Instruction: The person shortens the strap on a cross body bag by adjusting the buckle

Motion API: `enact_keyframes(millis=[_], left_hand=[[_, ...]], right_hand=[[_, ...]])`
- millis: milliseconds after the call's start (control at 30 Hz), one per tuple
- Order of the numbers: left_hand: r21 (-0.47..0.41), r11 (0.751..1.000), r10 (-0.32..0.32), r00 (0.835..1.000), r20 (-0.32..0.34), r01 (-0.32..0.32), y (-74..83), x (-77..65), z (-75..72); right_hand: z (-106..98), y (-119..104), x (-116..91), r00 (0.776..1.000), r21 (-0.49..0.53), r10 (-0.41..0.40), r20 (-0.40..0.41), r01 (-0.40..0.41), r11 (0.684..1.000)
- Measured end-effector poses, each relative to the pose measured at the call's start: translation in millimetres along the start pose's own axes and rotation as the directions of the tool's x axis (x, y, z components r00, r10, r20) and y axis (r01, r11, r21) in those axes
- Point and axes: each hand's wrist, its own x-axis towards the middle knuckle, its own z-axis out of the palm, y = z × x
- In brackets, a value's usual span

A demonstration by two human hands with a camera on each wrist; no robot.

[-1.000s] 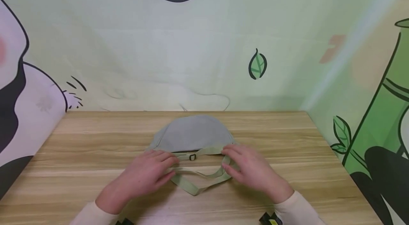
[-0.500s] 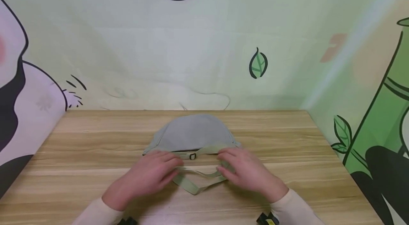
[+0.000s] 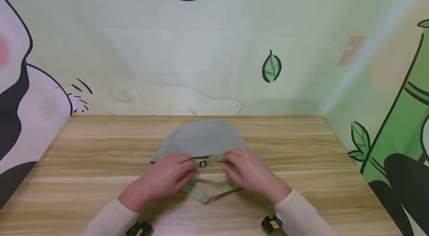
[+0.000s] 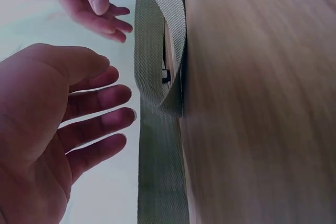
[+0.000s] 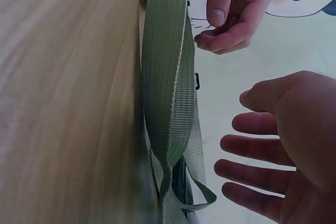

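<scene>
A grey half-moon waist bag [image 3: 207, 139] lies on the table, its curved side away from me. Its pale green webbing strap [image 3: 197, 194] is looped in front of it, with a small dark slider buckle [image 3: 202, 163] between my hands. My left hand [image 3: 167, 174] hovers over the left part of the strap, fingers loosely bent and holding nothing. Over the right part is my right hand [image 3: 251, 171], also with relaxed fingers and nothing in them. In the right wrist view, a gap shows between the fingers [image 5: 257, 150] and the strap [image 5: 168, 77]. Both hands hide parts of the strap.
The wooden table [image 3: 100, 146] ends at a wall sheet [image 3: 134, 42] printed with leaves, a panda and bamboo. Small dark devices [image 3: 271, 224] sit at both wrists, by the light sleeves [image 3: 301, 213].
My hands have drawn closer together, the left moving right and the right moving left above the strap. The bag and strap stay where they were.
</scene>
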Motion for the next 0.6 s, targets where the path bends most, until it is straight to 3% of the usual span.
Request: enact_keyframes(millis=[267,600], left_hand=[[0.006,1.000,0.009,1.000,-0.026,-0.009,-0.4,9.1,4.8],[0.074,0.995,-0.069,0.998,-0.007,0.069,-4.5,18.7,11.5]], right_hand=[[8,6,9,0.999,-0.015,-0.018,-0.041,0.017,1.000],[15,10,15,0.998,-0.019,0.019,-0.061,-0.020,1.000]])
